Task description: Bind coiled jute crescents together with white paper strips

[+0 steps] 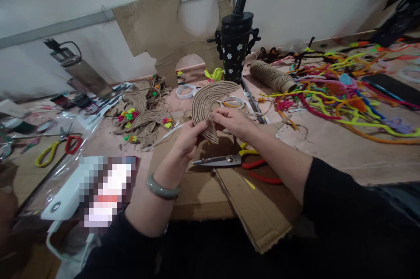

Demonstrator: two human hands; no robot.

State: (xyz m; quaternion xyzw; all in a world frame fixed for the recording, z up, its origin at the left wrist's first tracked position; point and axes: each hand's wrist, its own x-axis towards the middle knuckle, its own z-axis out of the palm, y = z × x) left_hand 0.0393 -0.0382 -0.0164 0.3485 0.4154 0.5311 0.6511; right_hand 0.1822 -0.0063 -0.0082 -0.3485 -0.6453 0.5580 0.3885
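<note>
A curved, C-shaped piece covered in rows of jute twine point(205, 100) is held up in front of me. My left hand point(190, 139) grips its lower end, thumb on the front face. Pinched at the inner edge of the curve, the fingers of my right hand point(231, 120) press against the same piece; whether they also hold a loose strand is too small to see. Below my hands, scissors point(229, 160) with red and yellow handles lie on cardboard point(203, 193). Finished-looking twine arcs with bright little flowers point(146, 119) are piled to the left.
A black flowered tumbler point(233, 49) and a twine roll point(271, 75) stand and lie behind. Colourful pipe cleaners point(341, 104) spread across the right. On the left are a phone point(110, 191), a white power bank point(70, 191), more scissors point(59, 145) and a leaning bottle point(87, 75).
</note>
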